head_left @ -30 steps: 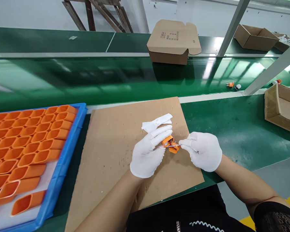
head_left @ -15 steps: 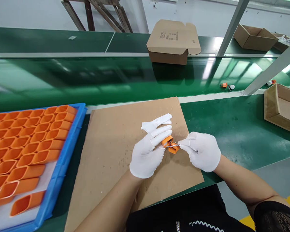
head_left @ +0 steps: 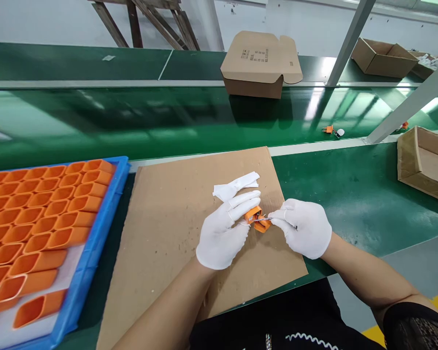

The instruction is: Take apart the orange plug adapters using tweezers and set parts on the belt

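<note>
My left hand [head_left: 224, 233], in a white glove, is closed around a small orange plastic part [head_left: 253, 214]. Another orange piece [head_left: 262, 225] is joined to it or touches it; the fingers hide some of the part. My right hand [head_left: 302, 227], also gloved in white, pinches a thin metal tool that looks like tweezers [head_left: 265, 219]. Its tip reaches into the orange part. A crumpled white strip [head_left: 237, 185], perhaps cloth or paper, lies just beyond my left hand. Both hands are over a flat cardboard sheet [head_left: 175, 233] on the green bench.
At the left is a blue tray [head_left: 81, 272] with rows of orange sleeves [head_left: 40, 262]. Across the bench runs a glossy green belt [head_left: 149, 131], carrying small orange-and-white pieces [head_left: 330, 130]. A brown carton [head_left: 261, 63] stands behind it, an open cardboard box [head_left: 427, 165] at right beside a slanted post [head_left: 405, 107].
The small orange-and-white pieces on the belt have shifted left. Both hands keep nearly the same place and the same hold, with the tool tip still in the orange part.
</note>
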`<state>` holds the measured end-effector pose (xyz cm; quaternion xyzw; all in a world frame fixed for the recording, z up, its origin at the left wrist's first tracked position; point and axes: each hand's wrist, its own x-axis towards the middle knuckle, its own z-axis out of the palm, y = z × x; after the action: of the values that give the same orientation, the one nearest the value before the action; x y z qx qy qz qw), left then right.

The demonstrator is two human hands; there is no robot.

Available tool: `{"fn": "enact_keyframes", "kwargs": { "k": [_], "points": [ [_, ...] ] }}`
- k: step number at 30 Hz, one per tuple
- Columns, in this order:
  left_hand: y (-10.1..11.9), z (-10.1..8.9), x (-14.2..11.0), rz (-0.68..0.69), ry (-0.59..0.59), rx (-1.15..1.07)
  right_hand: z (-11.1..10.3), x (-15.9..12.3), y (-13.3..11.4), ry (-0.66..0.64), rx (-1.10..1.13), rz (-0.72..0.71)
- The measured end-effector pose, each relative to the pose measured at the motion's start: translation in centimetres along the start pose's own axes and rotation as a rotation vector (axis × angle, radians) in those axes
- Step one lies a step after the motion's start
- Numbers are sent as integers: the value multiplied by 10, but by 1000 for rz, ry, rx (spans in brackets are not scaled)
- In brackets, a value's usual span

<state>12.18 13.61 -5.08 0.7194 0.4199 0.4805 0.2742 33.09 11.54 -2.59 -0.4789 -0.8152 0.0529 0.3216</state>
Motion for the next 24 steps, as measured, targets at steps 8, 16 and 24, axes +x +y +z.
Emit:
{"fn": "enact_keyframes", "kwargs": {
  "k": [8,16,24],
  "points": [
    [-4,4,2,-279,-21,-70,-6,6,1,83,247,143],
    [5,10,-3,159,-8,364,3,18,-9,-268,964,774],
    [2,11,-15,213,91,557,20,14,-3,-692,1571,1017]
  ]
}}
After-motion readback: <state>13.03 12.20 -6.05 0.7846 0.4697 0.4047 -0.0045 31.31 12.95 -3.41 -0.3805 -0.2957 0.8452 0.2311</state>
